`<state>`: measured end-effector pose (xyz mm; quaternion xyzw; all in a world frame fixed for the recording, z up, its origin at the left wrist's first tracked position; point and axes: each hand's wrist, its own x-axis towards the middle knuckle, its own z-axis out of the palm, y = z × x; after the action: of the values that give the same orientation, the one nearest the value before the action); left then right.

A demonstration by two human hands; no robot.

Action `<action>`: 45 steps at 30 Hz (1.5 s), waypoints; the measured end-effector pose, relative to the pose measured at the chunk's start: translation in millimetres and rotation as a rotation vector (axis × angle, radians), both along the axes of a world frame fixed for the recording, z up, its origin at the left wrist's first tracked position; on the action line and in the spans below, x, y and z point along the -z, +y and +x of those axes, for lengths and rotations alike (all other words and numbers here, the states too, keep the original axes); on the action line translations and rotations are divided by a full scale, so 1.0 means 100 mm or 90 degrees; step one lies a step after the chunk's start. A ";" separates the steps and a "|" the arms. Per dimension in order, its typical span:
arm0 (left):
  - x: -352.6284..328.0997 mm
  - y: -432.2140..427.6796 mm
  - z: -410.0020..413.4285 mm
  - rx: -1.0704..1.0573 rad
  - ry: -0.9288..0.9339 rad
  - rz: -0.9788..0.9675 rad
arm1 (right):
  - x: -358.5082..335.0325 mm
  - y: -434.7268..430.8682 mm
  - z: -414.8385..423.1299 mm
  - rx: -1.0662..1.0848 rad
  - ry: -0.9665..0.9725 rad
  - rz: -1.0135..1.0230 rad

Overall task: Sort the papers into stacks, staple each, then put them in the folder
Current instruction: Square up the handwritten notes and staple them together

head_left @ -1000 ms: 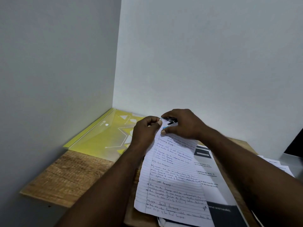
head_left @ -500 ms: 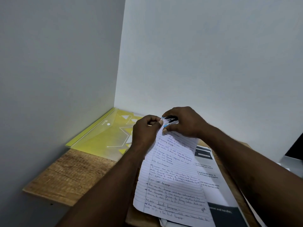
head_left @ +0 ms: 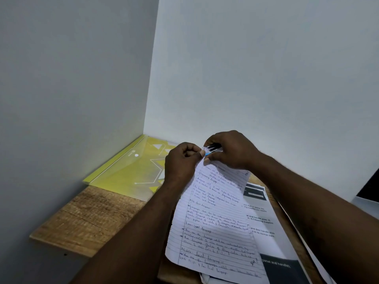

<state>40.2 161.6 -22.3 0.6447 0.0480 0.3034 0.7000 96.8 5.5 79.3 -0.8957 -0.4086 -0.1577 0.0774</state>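
Note:
A stack of lined handwritten papers slopes up from the wooden table toward the wall. My left hand pinches its top left corner. My right hand grips a small black and blue stapler clamped over that same corner. Most of the stapler is hidden by my fingers. A yellow translucent folder lies flat in the corner to the left of my hands.
Printed sheets with black blocks lie under and to the right of the handwritten stack. Grey walls close in the table at the back and the left. A dark object shows at the right edge.
Both hands have stayed at the top corner of the stack. The stapler has tilted slightly and shows a bit more between my fingers, and the view has shifted a little.

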 end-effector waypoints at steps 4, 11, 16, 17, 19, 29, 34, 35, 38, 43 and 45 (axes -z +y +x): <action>-0.01 0.00 -0.01 0.012 -0.008 -0.015 | -0.01 0.01 0.00 -0.002 -0.007 -0.014; -0.01 0.00 -0.02 0.021 -0.016 -0.020 | -0.02 0.01 0.02 -0.002 -0.009 -0.024; 0.02 0.00 0.01 0.025 -0.016 -0.039 | -0.03 0.02 0.02 -0.002 -0.008 -0.023; 0.02 0.00 0.01 0.025 -0.016 -0.045 | -0.03 0.02 0.01 -0.002 -0.009 -0.023; 0.02 0.00 0.01 0.022 -0.015 -0.045 | -0.03 0.03 0.00 -0.005 -0.010 -0.021; 0.02 0.00 0.00 0.039 -0.023 -0.068 | -0.02 0.03 0.00 -0.016 -0.023 -0.024; -0.01 -0.01 -0.01 0.046 -0.027 -0.077 | -0.01 0.04 0.01 -0.016 -0.026 -0.029; 0.00 -0.01 0.00 0.048 -0.028 -0.080 | -0.01 0.04 0.00 -0.017 -0.026 -0.031; 0.01 -0.01 0.01 0.047 -0.029 -0.079 | -0.02 0.04 0.01 -0.016 -0.028 -0.036; 0.02 0.00 0.03 0.053 -0.033 -0.082 | 0.00 0.06 -0.01 -0.010 -0.059 -0.059; 0.03 0.00 0.04 0.050 -0.034 -0.073 | 0.03 0.07 0.00 0.004 -0.071 -0.063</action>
<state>44.0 161.9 -25.5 0.5965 0.0218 0.2895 0.7483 96.5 12.8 75.9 -0.8894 -0.4170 -0.1871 0.0101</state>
